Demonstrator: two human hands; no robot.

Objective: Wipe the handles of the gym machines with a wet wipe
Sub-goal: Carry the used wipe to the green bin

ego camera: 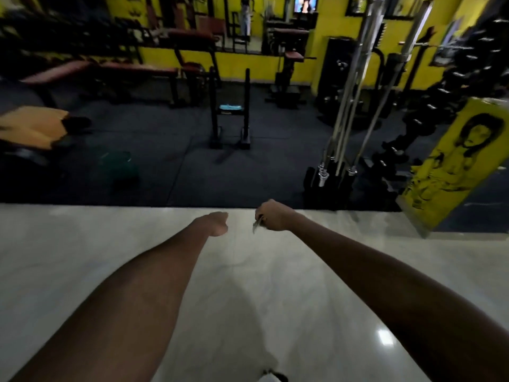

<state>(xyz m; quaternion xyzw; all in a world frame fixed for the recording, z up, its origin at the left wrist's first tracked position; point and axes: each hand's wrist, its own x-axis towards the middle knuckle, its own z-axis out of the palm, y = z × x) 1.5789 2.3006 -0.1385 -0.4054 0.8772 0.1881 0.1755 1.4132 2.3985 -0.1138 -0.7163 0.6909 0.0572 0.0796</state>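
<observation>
Both my arms reach forward over a pale glossy floor. My right hand [272,216] is curled round a small pale wet wipe [256,225], whose edge pokes out below the fingers. My left hand [219,223] is bent down at the wrist, its fingers hidden from view, with nothing visible in it. The gym machines stand well beyond both hands on the dark mat: red padded benches [132,70] at the back left, a black upright rack [230,111] in the middle, and steel barbells [355,106] leaning at the right.
The pale floor ends at a dark rubber mat [165,175] just past my hands. A yellow pillar with a drawn figure [457,161] stands at the right, a dumbbell rack [429,117] behind it. A green bucket [118,166] and an orange pad [33,125] lie at the left.
</observation>
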